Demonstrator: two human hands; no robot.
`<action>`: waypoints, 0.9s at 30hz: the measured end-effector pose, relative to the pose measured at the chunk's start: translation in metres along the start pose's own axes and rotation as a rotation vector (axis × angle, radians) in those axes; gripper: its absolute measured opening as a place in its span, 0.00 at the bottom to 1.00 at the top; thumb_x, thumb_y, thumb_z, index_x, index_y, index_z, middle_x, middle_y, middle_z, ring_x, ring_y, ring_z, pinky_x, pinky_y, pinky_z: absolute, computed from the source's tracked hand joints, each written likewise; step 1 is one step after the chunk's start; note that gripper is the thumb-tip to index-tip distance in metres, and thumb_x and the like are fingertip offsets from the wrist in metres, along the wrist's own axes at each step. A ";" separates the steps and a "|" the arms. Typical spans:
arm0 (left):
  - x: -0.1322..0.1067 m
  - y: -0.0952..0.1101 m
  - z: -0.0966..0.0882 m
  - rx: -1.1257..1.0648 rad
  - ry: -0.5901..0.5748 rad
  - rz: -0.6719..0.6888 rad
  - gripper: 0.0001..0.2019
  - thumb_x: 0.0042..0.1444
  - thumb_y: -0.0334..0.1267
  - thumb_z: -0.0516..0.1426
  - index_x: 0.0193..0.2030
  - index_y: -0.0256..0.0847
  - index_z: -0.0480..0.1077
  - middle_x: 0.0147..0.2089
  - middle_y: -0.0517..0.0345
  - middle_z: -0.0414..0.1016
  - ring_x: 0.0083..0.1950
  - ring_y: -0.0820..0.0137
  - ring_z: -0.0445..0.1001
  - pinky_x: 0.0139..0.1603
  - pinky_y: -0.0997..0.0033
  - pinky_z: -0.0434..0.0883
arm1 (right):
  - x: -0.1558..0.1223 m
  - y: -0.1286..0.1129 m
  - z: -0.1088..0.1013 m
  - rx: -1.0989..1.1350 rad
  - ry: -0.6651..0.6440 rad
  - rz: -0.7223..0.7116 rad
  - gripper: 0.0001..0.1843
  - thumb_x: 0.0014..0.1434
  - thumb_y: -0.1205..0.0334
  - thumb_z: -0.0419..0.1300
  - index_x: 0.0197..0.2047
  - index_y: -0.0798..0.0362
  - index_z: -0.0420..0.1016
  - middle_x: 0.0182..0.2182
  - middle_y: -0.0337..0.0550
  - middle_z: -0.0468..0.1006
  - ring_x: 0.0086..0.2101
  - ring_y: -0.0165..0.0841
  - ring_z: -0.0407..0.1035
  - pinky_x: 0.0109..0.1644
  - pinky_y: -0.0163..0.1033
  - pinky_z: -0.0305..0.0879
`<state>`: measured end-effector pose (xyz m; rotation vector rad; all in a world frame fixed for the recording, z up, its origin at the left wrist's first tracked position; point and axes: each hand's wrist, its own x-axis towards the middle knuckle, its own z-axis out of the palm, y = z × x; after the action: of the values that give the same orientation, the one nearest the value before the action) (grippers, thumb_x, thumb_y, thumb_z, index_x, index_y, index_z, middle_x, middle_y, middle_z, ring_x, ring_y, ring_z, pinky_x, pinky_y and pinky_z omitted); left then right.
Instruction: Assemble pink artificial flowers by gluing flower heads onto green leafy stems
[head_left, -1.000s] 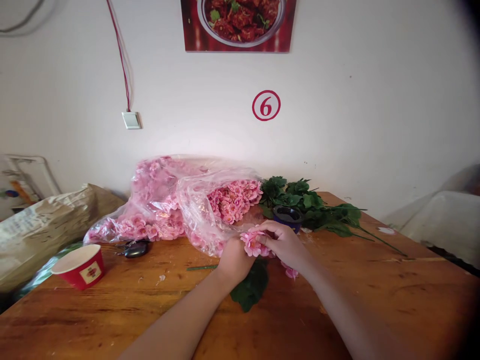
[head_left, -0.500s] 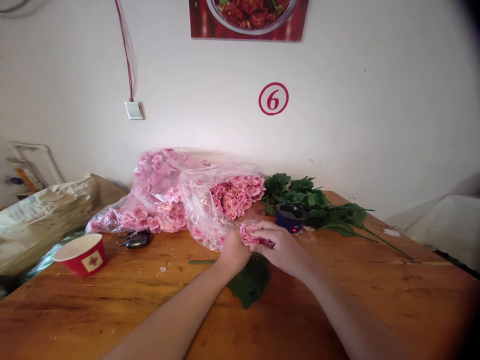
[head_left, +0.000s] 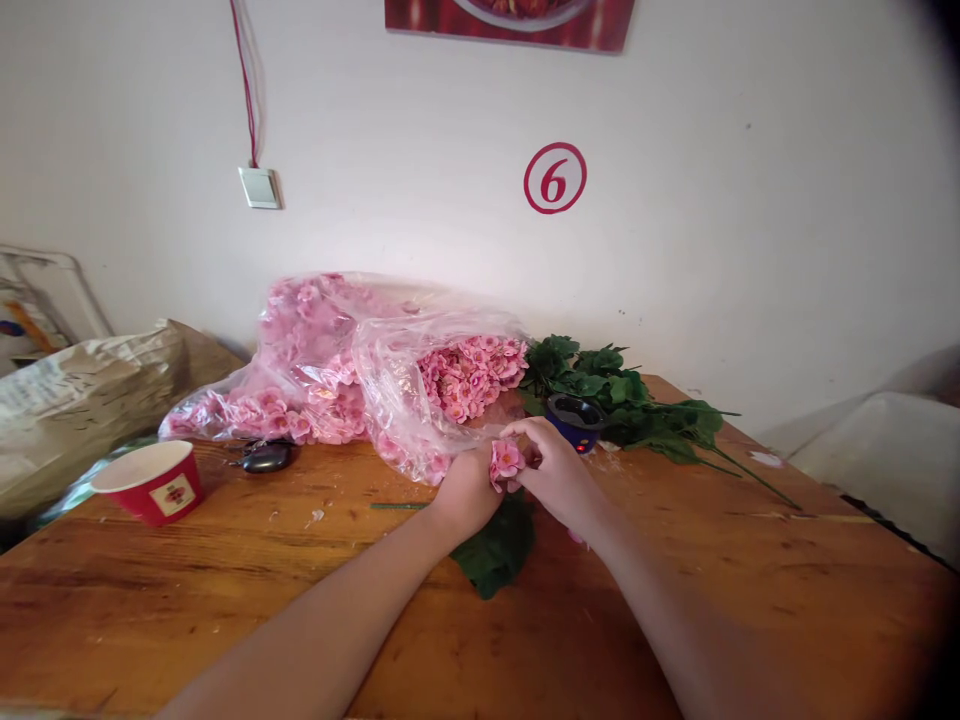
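Between my two hands is a pink artificial flower (head_left: 506, 460), its face turned up toward me. My left hand (head_left: 469, 495) is closed around the flower's stem; a green stem end (head_left: 397, 506) sticks out to the left of it. Below that hand hangs a large green leaf (head_left: 496, 550). My right hand (head_left: 551, 465) has its fingers bent in a pinch at the flower's right edge, with the fingertips partly hidden. A bit of pink (head_left: 576, 538) peeks out beside my right wrist.
Behind my hands lies a clear plastic bag (head_left: 390, 390) of pink blossoms. A small dark blue pot (head_left: 574, 425) with a red light stands near green leafy stems (head_left: 615, 390). At left are a red paper bowl (head_left: 150, 485) and a black object (head_left: 266, 457) on the wooden table (head_left: 262, 590).
The pink flower has turned to face me more. My right fingers have shifted from over its petals to its right edge. The whole view has tipped slightly downward.
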<state>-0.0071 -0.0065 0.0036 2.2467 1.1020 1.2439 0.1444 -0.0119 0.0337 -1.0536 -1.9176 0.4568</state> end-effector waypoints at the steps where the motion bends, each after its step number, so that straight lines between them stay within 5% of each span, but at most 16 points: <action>1: 0.001 0.001 -0.001 -0.026 0.001 0.009 0.06 0.51 0.26 0.54 0.33 0.37 0.70 0.33 0.55 0.74 0.35 0.69 0.72 0.36 0.72 0.66 | 0.000 0.000 -0.001 0.005 -0.009 0.024 0.19 0.47 0.69 0.61 0.45 0.49 0.72 0.42 0.42 0.74 0.33 0.31 0.69 0.38 0.37 0.66; 5: 0.002 0.000 0.000 -0.076 0.049 -0.010 0.06 0.50 0.25 0.55 0.32 0.37 0.70 0.32 0.56 0.74 0.34 0.69 0.71 0.35 0.72 0.66 | 0.001 -0.001 -0.003 0.030 -0.099 0.085 0.18 0.51 0.64 0.61 0.47 0.49 0.70 0.34 0.39 0.77 0.30 0.32 0.70 0.36 0.37 0.65; 10: 0.001 -0.005 0.004 -0.081 0.094 -0.029 0.08 0.49 0.24 0.54 0.35 0.37 0.70 0.34 0.57 0.74 0.35 0.70 0.71 0.37 0.72 0.66 | 0.000 0.003 0.002 -0.056 -0.072 -0.060 0.14 0.53 0.70 0.56 0.43 0.48 0.73 0.36 0.41 0.79 0.36 0.36 0.72 0.43 0.40 0.66; 18: 0.001 -0.013 0.007 0.132 -0.012 -0.092 0.06 0.51 0.27 0.53 0.29 0.37 0.71 0.30 0.54 0.75 0.32 0.68 0.72 0.33 0.71 0.63 | -0.002 0.008 0.011 -0.179 -0.122 -0.226 0.15 0.57 0.74 0.52 0.31 0.50 0.77 0.32 0.43 0.78 0.35 0.35 0.71 0.42 0.39 0.66; 24: 0.001 -0.020 0.008 0.098 -0.058 -0.048 0.09 0.55 0.28 0.51 0.29 0.37 0.71 0.30 0.56 0.75 0.31 0.70 0.71 0.35 0.71 0.65 | -0.010 -0.008 0.011 -0.207 -0.184 -0.247 0.12 0.63 0.65 0.53 0.44 0.50 0.78 0.48 0.48 0.76 0.49 0.39 0.69 0.55 0.46 0.63; 27: 0.000 -0.022 0.007 0.073 -0.074 0.014 0.06 0.54 0.29 0.53 0.32 0.37 0.72 0.32 0.55 0.75 0.34 0.69 0.72 0.38 0.71 0.67 | -0.011 -0.008 0.013 -0.231 -0.172 -0.196 0.11 0.59 0.57 0.60 0.42 0.50 0.79 0.48 0.50 0.75 0.49 0.42 0.70 0.54 0.47 0.64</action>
<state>-0.0118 0.0077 -0.0135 2.3378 1.1237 1.1334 0.1326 -0.0246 0.0259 -0.9832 -2.2430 0.2242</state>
